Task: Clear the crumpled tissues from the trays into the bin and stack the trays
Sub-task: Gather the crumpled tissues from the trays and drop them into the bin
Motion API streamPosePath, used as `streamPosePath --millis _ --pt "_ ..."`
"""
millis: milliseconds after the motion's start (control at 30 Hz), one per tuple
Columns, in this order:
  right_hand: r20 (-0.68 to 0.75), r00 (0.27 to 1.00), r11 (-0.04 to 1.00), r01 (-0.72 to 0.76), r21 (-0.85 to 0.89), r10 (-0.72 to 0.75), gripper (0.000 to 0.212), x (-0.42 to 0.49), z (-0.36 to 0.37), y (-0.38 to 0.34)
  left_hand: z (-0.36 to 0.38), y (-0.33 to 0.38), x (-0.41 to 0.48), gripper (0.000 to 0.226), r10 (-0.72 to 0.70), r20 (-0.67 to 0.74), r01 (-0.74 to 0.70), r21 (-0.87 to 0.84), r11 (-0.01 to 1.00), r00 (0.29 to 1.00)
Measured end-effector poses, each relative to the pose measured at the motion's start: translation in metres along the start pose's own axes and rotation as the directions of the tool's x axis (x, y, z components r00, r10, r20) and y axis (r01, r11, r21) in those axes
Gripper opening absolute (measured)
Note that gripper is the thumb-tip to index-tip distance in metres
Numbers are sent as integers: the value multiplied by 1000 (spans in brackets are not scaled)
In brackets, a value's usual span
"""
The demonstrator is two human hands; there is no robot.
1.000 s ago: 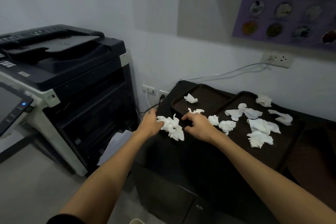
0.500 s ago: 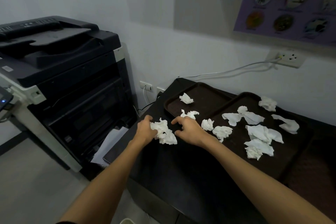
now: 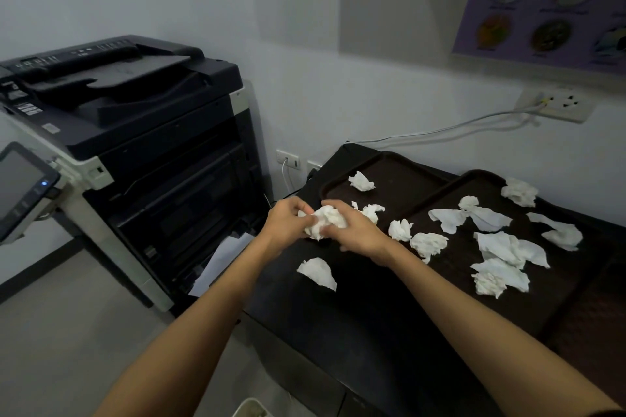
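My left hand [image 3: 288,222] and my right hand [image 3: 355,230] press together around a white tissue wad [image 3: 325,220], held just above the dark counter in front of the left tray [image 3: 406,176]. One loose tissue [image 3: 318,272] lies on the counter below my hands. On the left brown tray sit one tissue [image 3: 362,181] at the back and another [image 3: 372,211] by my right hand. The right tray [image 3: 454,186] overlaps it and carries several crumpled tissues [image 3: 508,247]. A pale bin rim [image 3: 252,410] shows at the bottom edge.
A large black copier [image 3: 135,145] stands left of the counter, its touch screen [image 3: 20,186] sticking out and paper [image 3: 220,257] spilling from its lower part. Cables and a wall socket [image 3: 555,105] run behind the trays. Grey floor lies bottom left.
My hands closed together and lifted a bunch of tissues into one wad. One tissue now lies apart on the counter below them. The view tilted down slightly.
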State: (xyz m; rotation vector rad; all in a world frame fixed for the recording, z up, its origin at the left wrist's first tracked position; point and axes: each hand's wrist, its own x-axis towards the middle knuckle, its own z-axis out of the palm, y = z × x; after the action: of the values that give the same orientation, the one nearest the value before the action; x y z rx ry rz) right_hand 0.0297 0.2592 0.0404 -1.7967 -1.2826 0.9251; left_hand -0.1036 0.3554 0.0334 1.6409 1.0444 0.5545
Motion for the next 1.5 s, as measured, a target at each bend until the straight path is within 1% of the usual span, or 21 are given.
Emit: streamPosePath --millis 33,67,100,133,200,267,367,400,467,533,600,667,700,767,867,967,1067,1167,1300,1433,1500 --pt "33 999 983 -49 177 43 52 0 2 -2 2 3 -2 13 4 -7 -4 -41 999 1000" --pt "61 995 938 -94 334 78 50 0 4 -5 4 6 -5 15 12 -15 -14 -77 997 1000" --pt "73 993 884 -120 451 97 46 0 4 -8 6 8 -6 17 18 -29 -21 -102 995 999" --pt "67 992 842 -127 523 108 42 1 4 -11 8 9 -8 18 25 -41 -29 -115 993 999" --pt "26 991 796 -121 593 131 33 5 1 -14 10 10 -6 21 29 -30 -33 -132 991 999" --pt "-28 984 786 -124 606 177 27 8 -4 -13 10 12 -4 21 15 12 -13 -126 992 1000" --pt "-110 966 828 -137 543 232 27 10 -10 -4 11 11 -2 27 -26 76 30 -59 998 997" --pt "-129 961 839 -142 525 243 27 10 -12 0 11 8 -3 28 -32 108 33 -6 999 994" --pt "-145 956 849 -151 507 257 26 9 -13 9 12 -5 -3 30 -47 176 14 179 984 983" --pt "-139 952 852 -172 495 273 25 8 -13 18 15 -20 -4 36 -86 248 -25 410 912 965" --pt "-128 948 853 -196 483 291 25 8 -13 26 21 -34 -7 49 -121 287 -76 590 804 950" --pt "-116 947 856 -214 471 301 24 8 -12 30 28 -44 -16 59 -160 299 -97 689 719 941" --pt "-110 947 857 -221 465 303 24 8 -11 32 32 -49 -19 61 -182 296 -93 718 690 938" --pt "-105 947 860 -226 458 305 24 8 -11 35 37 -55 -23 55 -174 279 -99 746 659 944" --pt "-101 948 865 -230 445 303 25 5 -9 36 39 -61 -25 35 -94 263 -123 700 703 960" --pt "-89 949 868 -236 437 303 25 0 -5 33 32 -64 -30 24 -72 264 -102 589 802 962" --pt "-77 952 879 -241 412 297 25 -5 2 27 20 -64 -39 20 -61 228 -59 486 872 972" --pt "-58 956 887 -243 392 288 31 -9 14 18 4 -64 -50 16 -41 153 -28 423 906 987" --pt "-39 966 894 -220 390 255 30 -14 40 -1 -26 -67 -68 13 -26 59 4 349 937 998" --pt "33 974 894 -220 389 225 31 -21 75 -23 -63 -78 -87 15 -63 -34 70 234 970 997" --pt "83 976 899 -217 380 200 30 -26 97 -35 -84 -89 -98 16 -82 -111 103 198 975 990"
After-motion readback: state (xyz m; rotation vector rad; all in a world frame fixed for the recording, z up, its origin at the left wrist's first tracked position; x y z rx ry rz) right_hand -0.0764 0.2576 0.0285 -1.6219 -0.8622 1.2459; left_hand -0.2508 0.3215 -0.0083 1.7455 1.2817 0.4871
